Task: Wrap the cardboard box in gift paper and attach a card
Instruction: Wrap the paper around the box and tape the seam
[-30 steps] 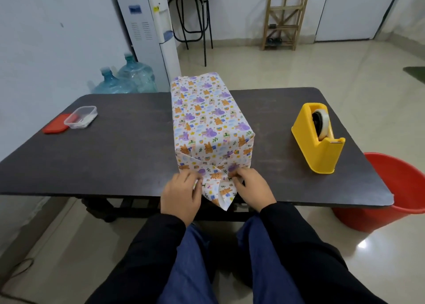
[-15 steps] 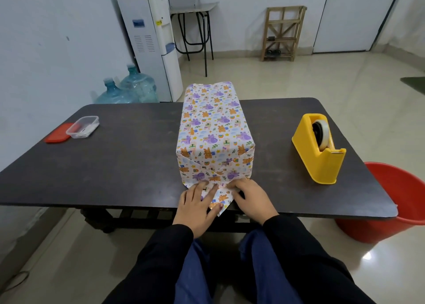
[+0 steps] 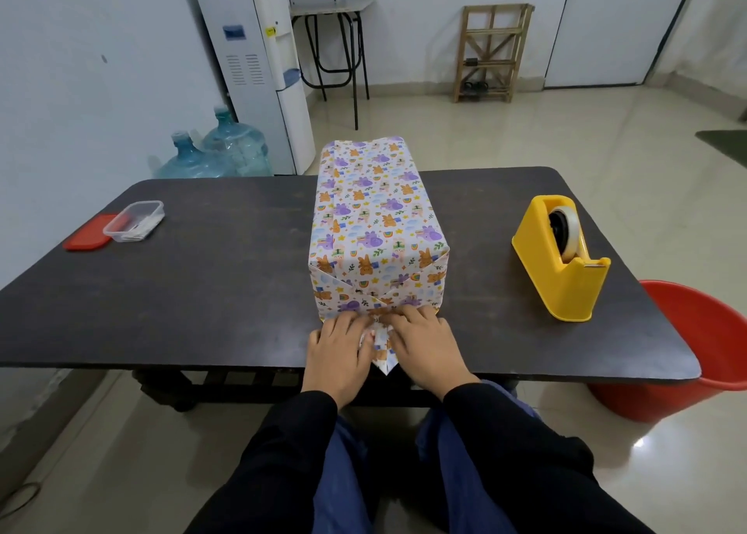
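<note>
Cardboard box (image 3: 376,226), already sleeved in the printed gift paper (image 3: 364,194), lies lengthwise in the middle of the desk (image 3: 226,291), its near end facing the person. A second ago both hands were pinching the pointed bottom flap (image 3: 383,361) and drawing it out; now the left hand (image 3: 337,351) and right hand (image 3: 424,343) lie flat on it with fingers stretched forward, pressing the paper down where the box meets the desk. Only the flap's tip shows between them, reaching the desk's near edge. That suggests the near end is creased and ready to be folded up and taped (the far end looks unfinished, though I cannot tell for sure). The yellow tape dispenser (image 3: 562,258) stands well apart to the right, so one hand must let go to reach it. A clear plastic container (image 3: 135,221) and red lid (image 3: 87,238) sit far left, and a red bucket (image 3: 695,351) stands on the floor. No card is in sight
</note>
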